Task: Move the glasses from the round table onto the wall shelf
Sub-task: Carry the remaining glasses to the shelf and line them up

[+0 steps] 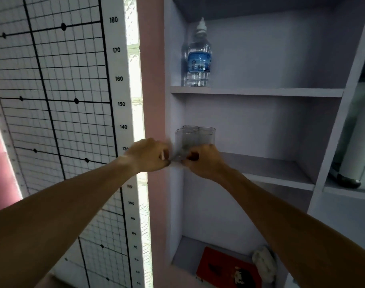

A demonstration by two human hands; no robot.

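I see both arms stretched up toward the wall shelf [277, 173], the hands meeting at the left end of its middle board. A cluster of clear glasses [195, 138] stands there, tight together and upright, pushed into the left corner against the side wall; I count about four rims, though the blur makes the exact number hard to settle. The left hand [149, 154] is curled with its fingers bent inward just at the shelf's outer left edge, beside the base of the nearest glass. The right hand [202, 161] is curled the same way, right in front of the glasses' lower parts. Between the two hands I make out something clear and smeared (possibly the bottom of a glass), but I cannot tell whether either hand is actually gripping it or only touching it.

On the board above stands a water bottle [198, 57] with a blue label, near the left wall. In the bottom compartment lies a red book [227, 269], with a crumpled white cloth [263, 260] just beside it to the right. Left of the shelf hangs a grid chart [52, 90] with height numbers running down its edge.
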